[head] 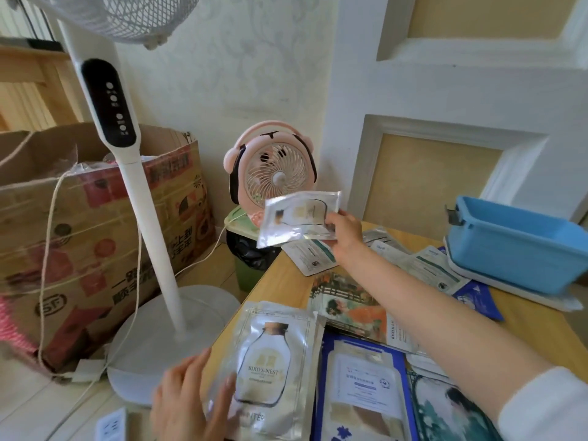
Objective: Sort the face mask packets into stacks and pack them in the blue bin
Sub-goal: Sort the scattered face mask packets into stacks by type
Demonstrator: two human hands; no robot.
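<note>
Silver face mask packet (299, 218), seemingly light, floppy and slick, was pinched at its edge by the right hand (346, 233); the left hand (187, 399), fingers straight, rested on the Bird's-Nest packet (270, 370).

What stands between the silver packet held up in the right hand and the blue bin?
Nothing visible does. The right hand holds the silver packet in the air at far left; the blue bin stands to the right. Only flat packets lie between them.
</note>
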